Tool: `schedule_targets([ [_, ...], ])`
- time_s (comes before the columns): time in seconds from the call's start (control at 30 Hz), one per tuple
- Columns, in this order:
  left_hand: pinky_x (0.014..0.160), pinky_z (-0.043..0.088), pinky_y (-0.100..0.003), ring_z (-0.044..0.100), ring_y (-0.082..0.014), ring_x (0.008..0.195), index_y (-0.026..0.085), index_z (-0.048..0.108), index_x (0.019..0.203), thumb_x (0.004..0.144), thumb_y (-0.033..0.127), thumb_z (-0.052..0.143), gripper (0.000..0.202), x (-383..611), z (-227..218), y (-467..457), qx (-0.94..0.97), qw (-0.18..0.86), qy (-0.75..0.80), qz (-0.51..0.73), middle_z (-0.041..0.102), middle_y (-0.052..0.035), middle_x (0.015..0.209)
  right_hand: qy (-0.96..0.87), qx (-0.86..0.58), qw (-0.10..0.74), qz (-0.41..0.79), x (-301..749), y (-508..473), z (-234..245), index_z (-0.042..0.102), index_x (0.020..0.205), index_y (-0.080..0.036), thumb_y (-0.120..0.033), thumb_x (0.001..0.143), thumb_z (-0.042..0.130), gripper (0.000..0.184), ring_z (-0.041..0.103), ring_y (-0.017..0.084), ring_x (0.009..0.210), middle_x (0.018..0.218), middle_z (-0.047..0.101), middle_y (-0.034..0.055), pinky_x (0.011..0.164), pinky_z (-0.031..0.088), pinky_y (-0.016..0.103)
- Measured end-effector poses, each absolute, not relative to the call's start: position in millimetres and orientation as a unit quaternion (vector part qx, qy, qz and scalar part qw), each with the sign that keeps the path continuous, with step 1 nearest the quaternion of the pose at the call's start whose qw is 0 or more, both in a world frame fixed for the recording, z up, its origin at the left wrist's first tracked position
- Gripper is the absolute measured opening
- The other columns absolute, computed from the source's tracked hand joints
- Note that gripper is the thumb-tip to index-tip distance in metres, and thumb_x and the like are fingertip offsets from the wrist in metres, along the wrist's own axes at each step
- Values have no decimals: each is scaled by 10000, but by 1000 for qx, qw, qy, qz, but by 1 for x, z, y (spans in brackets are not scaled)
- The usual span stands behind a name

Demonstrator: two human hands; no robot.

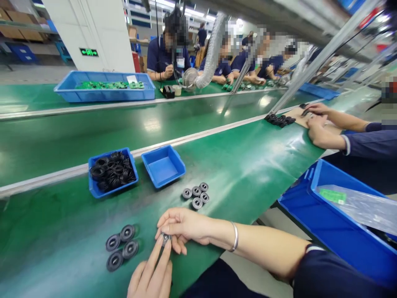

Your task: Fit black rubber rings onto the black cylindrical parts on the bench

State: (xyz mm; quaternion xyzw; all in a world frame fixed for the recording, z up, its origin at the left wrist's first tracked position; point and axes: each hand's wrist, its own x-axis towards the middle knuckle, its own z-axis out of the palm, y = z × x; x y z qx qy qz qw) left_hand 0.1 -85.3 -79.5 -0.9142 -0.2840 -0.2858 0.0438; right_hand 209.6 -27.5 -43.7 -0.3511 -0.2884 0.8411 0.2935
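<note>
My left hand (151, 271) and my right hand (180, 227) meet over the green belt (52, 219), their fingertips pinching a small dark ring with a metal centre (166, 238). Left of my hands lies a group of several larger black rubber-and-metal rings (121, 246). Beyond my right hand, a second cluster of several grey-centred rings (196, 195) lies flat on the belt. A silver bangle (235, 236) circles my right wrist.
A blue bin of black rubber rings (113, 171) stands beside a smaller blue tray (163, 165). A large blue bin (328, 219) holding a plastic bag sits to my right. A co-worker's hands (316, 122) rest on a brown pad. Several workers sit beyond a second belt.
</note>
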Motion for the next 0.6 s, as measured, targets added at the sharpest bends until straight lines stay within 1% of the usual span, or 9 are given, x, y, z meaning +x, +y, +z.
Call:
schedule_targets([
  [0.07,1061,326,-332,328,-219,1486,166,716,1069,982,139,361,367,0,-70,-93,-918,16,-300,-258,628,-104,1385,-293,-361,301,833,209,-31,-42,546,1053,-143,-414,759,839,495,635,103,436,962,703,65,349,499,181],
  [0.13,1049,328,-367,372,-256,1458,139,702,1132,984,131,369,365,0,-61,-98,-921,-3,-311,-234,569,-124,1447,-296,-363,317,825,209,-34,-41,530,1115,-158,-389,863,751,407,672,107,511,1101,690,97,406,548,206],
  [0.2,1042,326,-379,382,-258,1450,131,676,1202,989,122,374,370,1,-56,-101,-924,-15,-320,-209,515,-118,1498,-296,-354,329,824,209,-37,-40,528,1154,-160,-387,962,621,312,704,124,623,1253,640,146,453,572,222],
  [0.27,1039,323,-386,376,-256,1451,130,664,1222,998,125,386,357,3,-53,-101,-922,-15,-327,-205,492,-101,1518,-299,-352,330,823,210,-38,-40,529,1173,-157,-382,1005,543,281,705,127,674,1313,609,170,472,577,225],
  [0.3,1037,322,-387,373,-252,1451,134,665,1219,1003,129,391,349,3,-52,-101,-921,-15,-329,-207,490,-92,1521,-304,-355,327,821,210,-39,-39,527,1176,-157,-379,1006,542,279,701,125,681,1324,602,173,474,576,222],
  [0.37,1031,326,-385,376,-245,1448,140,671,1204,1013,144,391,339,3,-50,-100,-921,-16,-328,-208,490,-87,1522,-318,-366,319,814,210,-38,-37,521,1173,-160,-371,980,592,295,692,118,680,1325,601,165,464,570,209],
  [0.43,1021,336,-381,381,-241,1444,141,680,1179,1018,147,381,340,3,-48,-99,-923,-19,-325,-205,487,-91,1524,-331,-372,309,810,209,-37,-36,518,1161,-159,-357,946,647,319,678,102,639,1286,618,143,439,555,193],
  [0.53,992,358,-389,351,-274,1464,137,686,1138,1008,136,394,320,3,-45,-97,-926,-23,-329,-186,452,-80,1551,-331,-381,293,812,208,-34,-33,523,1113,-148,-349,929,674,311,634,73,532,1086,679,90,409,525,176],
  [0.6,975,366,-403,319,-305,1479,139,686,1125,996,125,409,305,3,-44,-97,-929,-21,-329,-168,421,-68,1571,-327,-388,286,812,208,-33,-32,523,1089,-145,-347,918,691,313,612,67,497,983,689,64,402,511,170],
])
